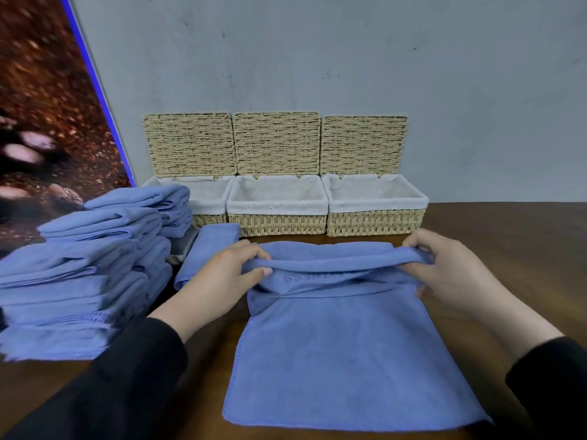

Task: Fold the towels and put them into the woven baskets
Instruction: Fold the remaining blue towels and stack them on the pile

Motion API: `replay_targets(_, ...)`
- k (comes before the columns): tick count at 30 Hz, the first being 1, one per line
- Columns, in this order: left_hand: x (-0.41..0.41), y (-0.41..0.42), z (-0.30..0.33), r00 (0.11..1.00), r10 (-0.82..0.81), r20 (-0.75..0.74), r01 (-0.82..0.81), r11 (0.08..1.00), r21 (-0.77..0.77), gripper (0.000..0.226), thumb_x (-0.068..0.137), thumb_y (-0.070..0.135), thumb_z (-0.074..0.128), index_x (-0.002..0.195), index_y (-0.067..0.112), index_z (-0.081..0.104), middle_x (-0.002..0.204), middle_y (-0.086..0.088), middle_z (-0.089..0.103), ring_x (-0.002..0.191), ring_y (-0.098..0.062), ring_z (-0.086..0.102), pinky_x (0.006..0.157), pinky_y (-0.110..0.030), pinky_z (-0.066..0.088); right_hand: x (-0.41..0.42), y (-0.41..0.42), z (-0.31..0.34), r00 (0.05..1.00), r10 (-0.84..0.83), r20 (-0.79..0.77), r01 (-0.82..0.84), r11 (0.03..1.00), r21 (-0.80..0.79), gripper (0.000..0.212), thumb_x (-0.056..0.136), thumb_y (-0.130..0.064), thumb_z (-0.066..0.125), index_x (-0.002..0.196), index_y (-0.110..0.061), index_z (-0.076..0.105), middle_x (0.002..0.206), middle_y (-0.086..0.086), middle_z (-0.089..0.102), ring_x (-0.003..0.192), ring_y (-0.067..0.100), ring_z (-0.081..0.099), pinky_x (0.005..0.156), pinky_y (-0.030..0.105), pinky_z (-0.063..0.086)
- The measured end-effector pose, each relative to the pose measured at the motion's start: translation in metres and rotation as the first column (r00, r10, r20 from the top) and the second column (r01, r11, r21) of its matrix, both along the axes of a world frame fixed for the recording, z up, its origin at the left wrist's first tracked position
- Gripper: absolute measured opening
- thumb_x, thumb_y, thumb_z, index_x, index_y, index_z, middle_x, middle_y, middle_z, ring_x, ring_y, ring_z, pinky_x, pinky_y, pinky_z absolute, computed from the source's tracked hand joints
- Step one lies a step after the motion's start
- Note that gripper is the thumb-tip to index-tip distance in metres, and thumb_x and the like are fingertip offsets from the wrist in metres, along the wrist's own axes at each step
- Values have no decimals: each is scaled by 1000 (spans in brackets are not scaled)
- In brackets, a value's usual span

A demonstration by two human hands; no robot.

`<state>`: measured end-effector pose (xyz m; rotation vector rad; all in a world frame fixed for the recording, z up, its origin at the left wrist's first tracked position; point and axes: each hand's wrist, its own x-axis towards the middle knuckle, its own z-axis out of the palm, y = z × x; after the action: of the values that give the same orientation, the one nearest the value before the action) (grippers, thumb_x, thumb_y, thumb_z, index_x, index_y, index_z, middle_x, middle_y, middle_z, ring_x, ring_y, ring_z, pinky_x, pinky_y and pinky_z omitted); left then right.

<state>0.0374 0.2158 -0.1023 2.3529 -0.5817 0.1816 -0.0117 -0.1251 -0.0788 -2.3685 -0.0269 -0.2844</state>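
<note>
A blue towel [343, 354] lies spread on the brown table in front of me. My left hand [222, 277] pinches its far edge at the left and my right hand [444, 268] pinches it at the right. That far edge is lifted and curled toward me. Three woven baskets stand against the wall with lids open: the left basket [206, 219] partly behind towels, the middle basket [279, 225], and the right basket [374, 222]. Each has a white cloth liner; no towels show in the middle and right ones.
A tall stack of folded blue towels [79, 281] fills the table's left side. One folded blue towel [209, 252] lies between the stack and the middle basket. A grey wall rises behind the baskets. Bare wood table [508, 249] shows at the right.
</note>
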Motion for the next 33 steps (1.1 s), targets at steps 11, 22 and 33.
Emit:
replay_targets(11, -96, 22, -46, 989, -143, 31, 137, 979, 149, 30, 90, 17, 74, 95, 42, 58, 120, 34, 58, 116, 7, 55, 96, -16, 43, -99, -11, -53, 960, 279, 29, -279, 960, -28, 46, 70, 7, 67, 80, -36, 54, 106, -9, 68, 106, 18, 66, 85, 32, 49)
replay_targets(22, -63, 16, -46, 996, -61, 62, 50, 985, 166, 26, 100, 10, 59, 114, 25, 75, 127, 16, 67, 119, 8, 52, 98, -3, 36, -85, -3, -57, 984, 175, -30, -177, 980, -87, 33, 84, -4, 66, 87, -37, 64, 101, -13, 69, 94, 16, 64, 88, 40, 50)
replay_targets(33, -85, 33, -66, 991, -135, -8, 132, 951, 279, 52, 94, 60, 52, 141, 38, 54, 146, 38, 33, 138, 23, 22, 122, -21, 21, -114, -23, -70, 917, 391, -81, -399, 891, -216, 22, 86, -43, 75, 105, -39, 67, 131, -18, 57, 128, 6, 55, 104, 18, 38)
